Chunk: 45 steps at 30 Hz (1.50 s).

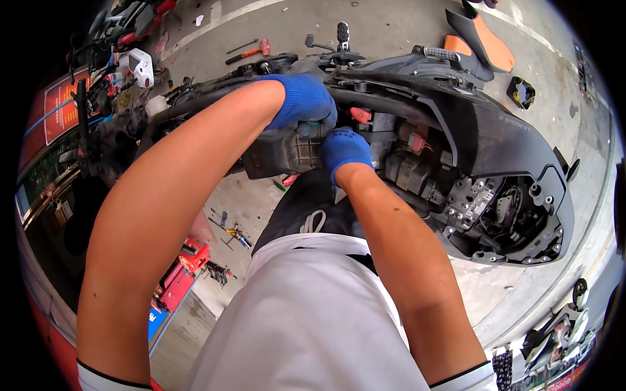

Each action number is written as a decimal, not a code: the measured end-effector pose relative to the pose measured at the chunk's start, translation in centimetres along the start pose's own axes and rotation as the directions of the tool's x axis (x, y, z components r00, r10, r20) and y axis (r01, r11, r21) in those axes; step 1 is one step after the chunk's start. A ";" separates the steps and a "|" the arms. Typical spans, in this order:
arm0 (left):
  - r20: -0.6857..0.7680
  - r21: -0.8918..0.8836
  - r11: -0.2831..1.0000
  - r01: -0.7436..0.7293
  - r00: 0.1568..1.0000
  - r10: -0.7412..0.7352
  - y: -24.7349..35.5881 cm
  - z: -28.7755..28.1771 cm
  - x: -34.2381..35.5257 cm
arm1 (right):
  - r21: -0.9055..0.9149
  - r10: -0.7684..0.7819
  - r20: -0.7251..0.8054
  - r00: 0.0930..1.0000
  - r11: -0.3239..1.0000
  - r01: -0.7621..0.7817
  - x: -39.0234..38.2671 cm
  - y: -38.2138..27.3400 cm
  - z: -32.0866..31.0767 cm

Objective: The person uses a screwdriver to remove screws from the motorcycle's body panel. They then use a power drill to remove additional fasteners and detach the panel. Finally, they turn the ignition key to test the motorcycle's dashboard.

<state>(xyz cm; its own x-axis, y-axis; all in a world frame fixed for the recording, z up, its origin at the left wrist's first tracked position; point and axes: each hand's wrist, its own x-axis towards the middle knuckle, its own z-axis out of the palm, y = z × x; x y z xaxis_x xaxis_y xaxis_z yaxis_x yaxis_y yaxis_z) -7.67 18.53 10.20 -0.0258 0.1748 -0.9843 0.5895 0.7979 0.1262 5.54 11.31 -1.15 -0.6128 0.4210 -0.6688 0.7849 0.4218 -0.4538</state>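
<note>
A motorcycle with a black tail panel [508, 124] lies across the view in front of me, its upper covers off and its inner parts exposed. My left hand [303, 103], in a blue knit glove, reaches over the middle of the frame with its fingers curled down. Just nearer to me, my right hand [345, 150], gloved alike, is closed, and its fingertips are hidden. The two hands almost meet above a black ribbed plastic box [274, 153]. Whatever they grip cannot be made out. Right of them sit a red terminal cover [360, 115] and a red connector [416, 141].
Beyond the motorcycle, an orange-handled hammer [249, 52] lies on the concrete floor. Orange-and-black body panels [486, 45] rest at the far right. Screwdrivers [236, 234] and a red tool case [193, 255] are at the near left. Another motorcycle [107, 39] stands at the far left.
</note>
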 end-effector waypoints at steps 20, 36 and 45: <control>-0.037 -0.294 0.954 -0.049 0.999 0.040 -4.8 3.6 3.5 | 0.028 0.087 -0.049 0.995 0.996 -0.086 -1.4 -0.9 1.0; -0.367 0.329 0.921 -0.206 0.871 0.326 -3.5 5.3 -4.8 | 0.063 0.073 -0.034 0.997 0.995 -0.071 -6.5 -2.0 -3.8; -0.309 -0.500 0.731 -0.464 0.884 0.350 -19.4 2.9 -15.6 | 0.932 0.103 0.214 0.971 0.276 -0.234 -15.0 3.7 -11.7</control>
<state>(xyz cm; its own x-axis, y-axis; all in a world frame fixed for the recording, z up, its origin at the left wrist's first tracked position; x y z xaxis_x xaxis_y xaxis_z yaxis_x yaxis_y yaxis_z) -16.30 -1.34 22.71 -0.0662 0.6120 -0.7881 0.0390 0.7908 0.6108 16.59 15.90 14.08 -0.4948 0.2809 -0.8223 0.4453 -0.7307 -0.5175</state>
